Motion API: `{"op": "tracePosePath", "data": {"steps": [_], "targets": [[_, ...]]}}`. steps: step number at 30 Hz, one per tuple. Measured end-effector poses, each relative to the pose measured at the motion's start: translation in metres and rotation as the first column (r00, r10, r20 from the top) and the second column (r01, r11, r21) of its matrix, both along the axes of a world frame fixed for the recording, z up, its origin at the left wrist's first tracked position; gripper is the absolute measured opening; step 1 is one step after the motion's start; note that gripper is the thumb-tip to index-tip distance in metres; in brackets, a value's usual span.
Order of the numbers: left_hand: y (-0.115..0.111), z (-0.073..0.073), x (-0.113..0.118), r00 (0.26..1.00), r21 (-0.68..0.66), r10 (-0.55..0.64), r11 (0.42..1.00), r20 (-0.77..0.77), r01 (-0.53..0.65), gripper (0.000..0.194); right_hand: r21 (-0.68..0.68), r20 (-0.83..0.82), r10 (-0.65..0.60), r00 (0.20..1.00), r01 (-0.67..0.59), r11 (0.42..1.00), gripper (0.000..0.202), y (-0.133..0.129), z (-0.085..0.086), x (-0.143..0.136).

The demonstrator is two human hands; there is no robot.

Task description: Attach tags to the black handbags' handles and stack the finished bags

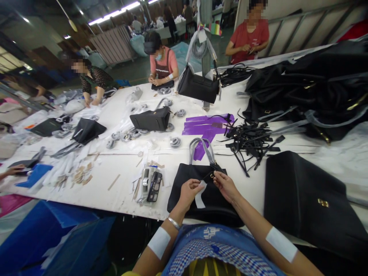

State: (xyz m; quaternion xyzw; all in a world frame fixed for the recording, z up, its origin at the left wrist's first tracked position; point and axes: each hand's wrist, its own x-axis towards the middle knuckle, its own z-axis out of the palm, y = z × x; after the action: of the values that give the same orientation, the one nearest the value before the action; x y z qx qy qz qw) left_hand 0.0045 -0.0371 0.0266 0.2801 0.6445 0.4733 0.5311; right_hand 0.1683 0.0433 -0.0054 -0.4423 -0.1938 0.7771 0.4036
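Note:
A black handbag [178,191] lies on the table right in front of me, its two handles [211,151] wrapped in clear grey film and pointing away from me. My left hand [189,193] is closed over the bag, thumb and forefinger pinching a short white strip [200,199] that hangs down the bag's face. With its fingertips my right hand [225,186] pinches a narrow black strap [209,178] beside a small gold buckle [212,174] near the bag's upper edge. The strap's other end reaches toward my left fingertips; whether they touch it I cannot tell.
Left of the bag lie a tape dispenser [145,184] and a black box [154,186]. Purple strips [198,126], a heap of black straps [248,140] and a large black bag [304,191] are beyond and right. Another bag [198,86] hangs from a post. Co-workers stand across the table.

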Motion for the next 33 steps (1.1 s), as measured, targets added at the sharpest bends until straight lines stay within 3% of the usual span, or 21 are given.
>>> {"op": "tracePosePath", "data": {"steps": [18,33], "targets": [[0.007,0.01,0.003,0.998,-0.001,-0.032,0.999,0.055,0.032,0.038,0.099,0.164,0.043,0.986,-0.06,0.993,0.027,-0.007,0.004,-0.005],[0.011,0.003,0.009,0.989,0.029,-0.054,0.998,0.138,0.05,0.04,0.304,0.326,0.069,0.943,-0.174,0.937,0.035,-0.011,0.01,-0.009]]}}
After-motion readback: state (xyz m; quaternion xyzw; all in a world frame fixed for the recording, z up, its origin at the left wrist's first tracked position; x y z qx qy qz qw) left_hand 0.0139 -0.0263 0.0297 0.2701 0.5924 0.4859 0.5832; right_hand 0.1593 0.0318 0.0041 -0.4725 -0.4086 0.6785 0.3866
